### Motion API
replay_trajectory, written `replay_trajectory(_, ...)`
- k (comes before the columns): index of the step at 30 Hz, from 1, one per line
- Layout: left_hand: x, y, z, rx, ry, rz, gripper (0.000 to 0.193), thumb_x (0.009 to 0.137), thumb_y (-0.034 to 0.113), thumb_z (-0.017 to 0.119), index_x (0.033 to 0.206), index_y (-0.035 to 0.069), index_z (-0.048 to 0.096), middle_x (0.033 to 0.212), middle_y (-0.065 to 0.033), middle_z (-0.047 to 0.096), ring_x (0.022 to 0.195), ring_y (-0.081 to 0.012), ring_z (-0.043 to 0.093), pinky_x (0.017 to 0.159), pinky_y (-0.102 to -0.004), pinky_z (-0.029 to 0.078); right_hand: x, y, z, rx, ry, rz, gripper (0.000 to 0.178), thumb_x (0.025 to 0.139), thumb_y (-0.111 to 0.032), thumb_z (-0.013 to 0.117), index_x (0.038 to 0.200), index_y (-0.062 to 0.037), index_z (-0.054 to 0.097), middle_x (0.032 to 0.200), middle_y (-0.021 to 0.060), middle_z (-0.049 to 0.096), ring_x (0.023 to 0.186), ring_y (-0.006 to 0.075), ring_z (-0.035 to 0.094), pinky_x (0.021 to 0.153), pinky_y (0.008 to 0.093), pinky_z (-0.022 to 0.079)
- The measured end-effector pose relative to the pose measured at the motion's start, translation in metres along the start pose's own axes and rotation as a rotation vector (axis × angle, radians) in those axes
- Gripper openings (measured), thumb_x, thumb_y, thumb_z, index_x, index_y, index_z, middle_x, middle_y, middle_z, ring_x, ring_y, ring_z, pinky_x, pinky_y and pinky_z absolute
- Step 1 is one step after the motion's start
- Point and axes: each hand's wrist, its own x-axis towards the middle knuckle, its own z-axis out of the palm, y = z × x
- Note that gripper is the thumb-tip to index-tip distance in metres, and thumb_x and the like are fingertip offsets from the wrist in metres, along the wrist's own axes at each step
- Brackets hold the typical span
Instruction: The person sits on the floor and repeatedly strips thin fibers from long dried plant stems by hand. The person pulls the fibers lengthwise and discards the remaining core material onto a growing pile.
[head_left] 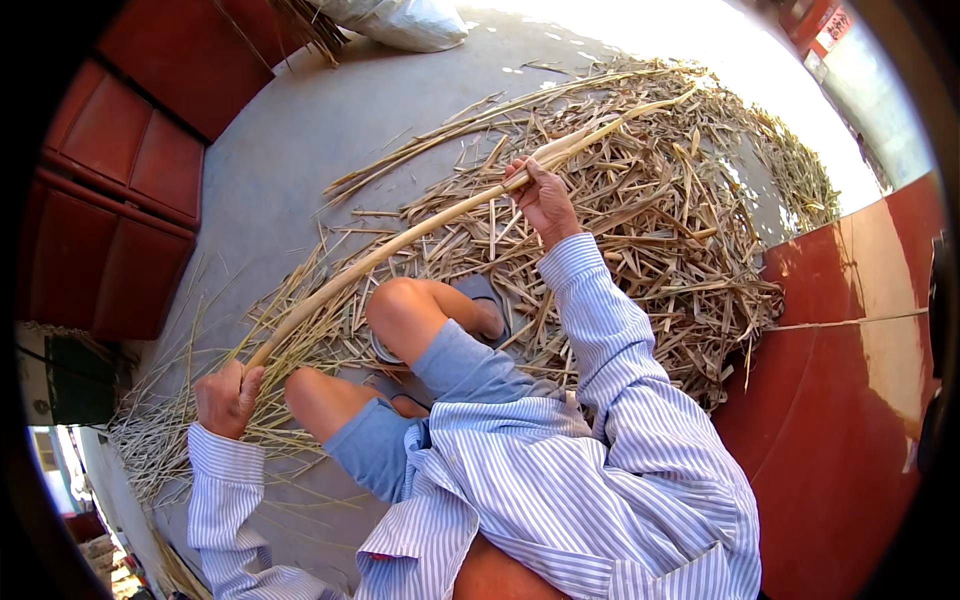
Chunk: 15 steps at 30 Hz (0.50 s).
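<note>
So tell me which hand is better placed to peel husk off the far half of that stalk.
Right hand, probably: it grips the long stalk farther along, near the husk pile; the left hand holds the near end.

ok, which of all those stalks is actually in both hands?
The long pale stalk running diagonally above the knees. The left hand grips its lower end, the right hand grips it farther up; the rest lie loose in the heap.

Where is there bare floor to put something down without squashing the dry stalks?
The grey concrete floor lies bare between the red panelled door and the pile of dry yellow stalks and husks. Up by the white sack it is mostly bare too. It is crowded around the knees, where stalks reach from the left hand to the right hand.
</note>
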Motion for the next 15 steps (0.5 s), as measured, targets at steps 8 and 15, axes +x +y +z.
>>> replay_trajectory(8, -0.004, 0.035, -0.011, 0.463, 0.247, 0.197, 0.033, 0.080, 0.030, 0.073, 0.070, 0.008, 0.050, 0.063, -0.0097, 0.050, 0.054, -0.0295, 0.050, 0.052, -0.0402, 0.037, 0.003, 0.035, 0.014, 0.046, 0.224, 0.224, 0.017, 0.099, -0.018, 0.053, 0.104, -0.0020, 0.055, 0.090, 0.0075, 0.065, 0.078, 0.0193, 0.065, 0.074, 0.0329, 0.057)
replay_trajectory(15, 0.001, 0.062, 0.001, 0.396, 0.205, 0.164, 0.034, 0.082, 0.029, 0.071, 0.068, 0.008, 0.048, 0.062, -0.0112, 0.050, 0.054, -0.0313, 0.049, 0.053, -0.0419, 0.038, -0.002, 0.043, 0.018, 0.148, 0.165, 0.233, 0.020, 0.098, -0.021, 0.053, 0.100, -0.0012, 0.057, 0.086, 0.0079, 0.064, 0.078, 0.0204, 0.064, 0.070, 0.0350, 0.056)
